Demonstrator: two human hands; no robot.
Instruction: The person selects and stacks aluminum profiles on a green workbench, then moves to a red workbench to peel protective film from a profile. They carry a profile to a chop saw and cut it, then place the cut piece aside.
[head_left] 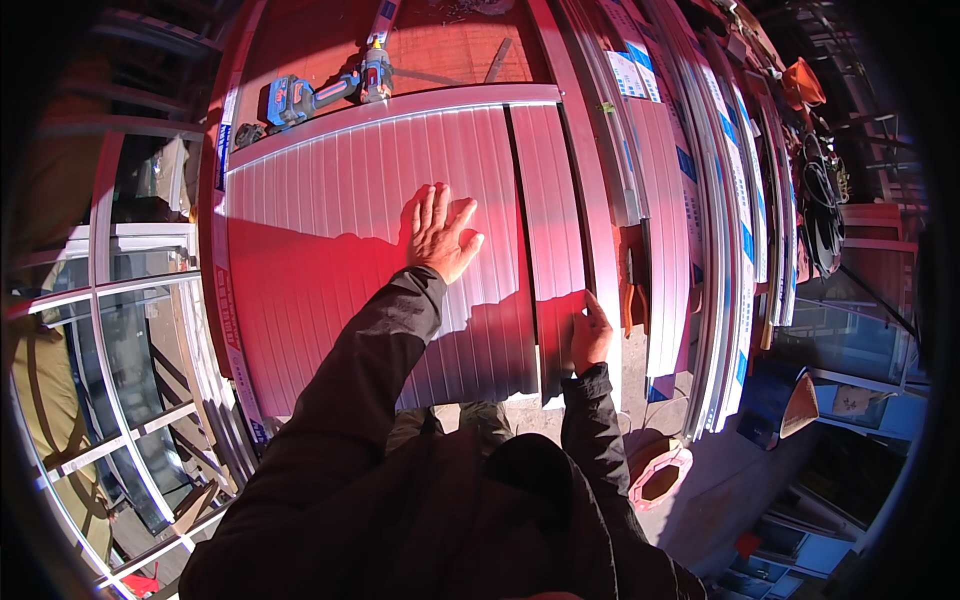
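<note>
My left hand (440, 232) lies flat, fingers spread, on a wide ribbed panel (340, 250) made of joined slats, lit pinkish red. My right hand (590, 333) grips the near end of a separate narrow ribbed slat (550, 220) lying just right of the panel, with a dark gap between them. A metal frame rail (400, 108) runs across the panel's far edge. Both arms wear dark sleeves.
A blue and grey power drill (300, 95) and another tool (376, 70) lie beyond the rail. Long profiles with blue-and-white film (700, 200) are stacked on the right, with orange-handled pliers (632, 290). Window frames (110, 300) stand on the left; a tape roll (660, 478) lies below.
</note>
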